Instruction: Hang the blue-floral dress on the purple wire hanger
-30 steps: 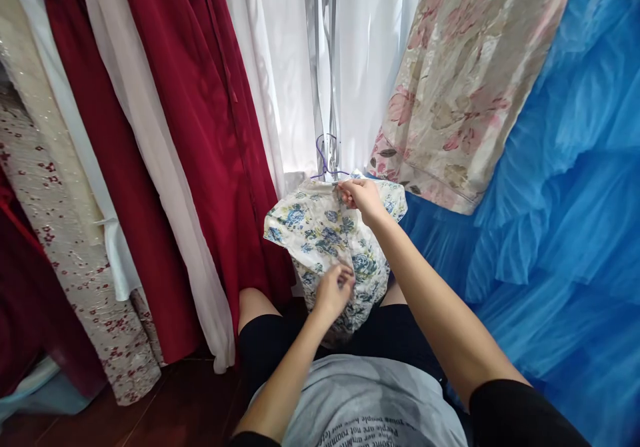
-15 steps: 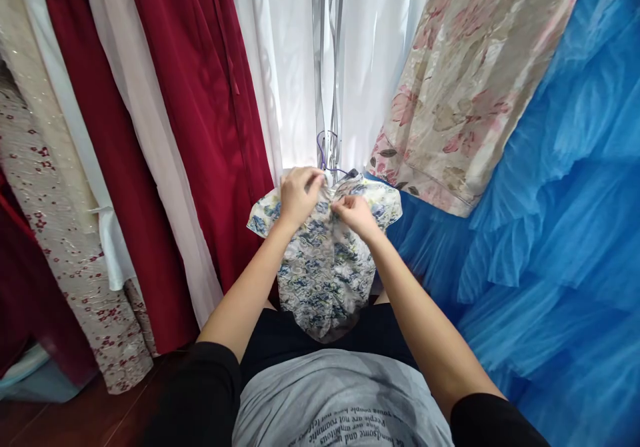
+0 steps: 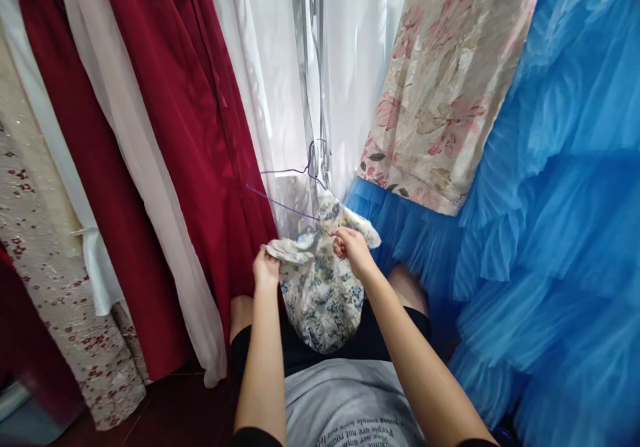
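Observation:
A short-sleeved floral shirt [image 3: 320,307], white with blue and green flowers, hangs partly off a purple wire hanger [image 3: 283,201]. The hanger's left half is bare, while its right end runs under the cloth by the other shoulder. My left hand [image 3: 266,267] is closed on the shirt's left sleeve, drawn out and below the hanger. At the front near the collar, my right hand [image 3: 351,250] is closed in a pinch on the shirt's edge. The lower part of the shirt droops over my lap.
Long dark red dresses [image 3: 170,100] and a pale pink one [image 3: 155,187] hang on the left. Straight ahead are white garments [image 3: 360,67] beside metal poles [image 3: 313,53]. A floral skirt [image 3: 440,100] and a ruffled blue tulle dress [image 3: 565,247] hang on the right.
My left hand has moved down and left, taking the sleeve off the hanger's left side. The shirt's upper part has folded down, baring half the hanger. My right hand has dropped slightly.

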{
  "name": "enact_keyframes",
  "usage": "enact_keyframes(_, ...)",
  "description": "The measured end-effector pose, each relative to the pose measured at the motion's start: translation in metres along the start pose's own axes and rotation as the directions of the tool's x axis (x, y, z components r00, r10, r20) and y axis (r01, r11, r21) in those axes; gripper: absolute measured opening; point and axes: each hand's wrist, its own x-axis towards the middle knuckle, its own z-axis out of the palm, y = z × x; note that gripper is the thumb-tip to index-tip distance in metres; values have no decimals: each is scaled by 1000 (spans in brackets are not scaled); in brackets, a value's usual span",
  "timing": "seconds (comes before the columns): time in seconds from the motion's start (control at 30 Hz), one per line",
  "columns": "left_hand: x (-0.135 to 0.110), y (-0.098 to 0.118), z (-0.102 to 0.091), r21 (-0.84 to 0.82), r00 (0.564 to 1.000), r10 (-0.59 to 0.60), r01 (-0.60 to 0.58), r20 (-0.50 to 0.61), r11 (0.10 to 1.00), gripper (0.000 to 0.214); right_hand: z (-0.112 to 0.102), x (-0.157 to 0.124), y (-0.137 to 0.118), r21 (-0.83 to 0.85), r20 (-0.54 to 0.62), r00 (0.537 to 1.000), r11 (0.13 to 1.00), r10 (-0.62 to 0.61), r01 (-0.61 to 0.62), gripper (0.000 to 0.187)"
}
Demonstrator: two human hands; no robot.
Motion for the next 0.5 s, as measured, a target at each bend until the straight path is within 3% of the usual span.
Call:
enact_keyframes(0.1, -35, -44, -2, 58, 992, -104, 100, 76, 993, 19, -7, -16, 30, 44, 7, 995, 994, 102, -102, 44)
enact_keyframes(0.2, -67, -59, 16, 109, 964, -139, 117, 225, 987, 27, -15, -29, 53, 10, -2, 986, 986, 166, -166, 50)
enact_keyframes(0.27, -85, -56, 34, 168, 934, -82, 24, 349, 986, 27, -19, -34, 58, -50, 27, 988, 988, 151, -149, 45)
enact_keyframes(0.37, -106, -47, 58, 292, 865, 72, -244, 497, 925, 23, -23, -40, 49, -131, 155, 987, 991, 30, -9, 35)
enact_keyframes(0.43, -115, -43, 66, 358, 822, 145, -390, 551, 848, 21, -24, -46, 37, -146, 280, 959, 987, -29, 73, 30)
enact_keyframes(0.5, -121, -41, 68, 394, 793, 184, -471, 581, 789, 20, -25, -52, 27, -148, 394, 919, 986, -7, 71, 26)
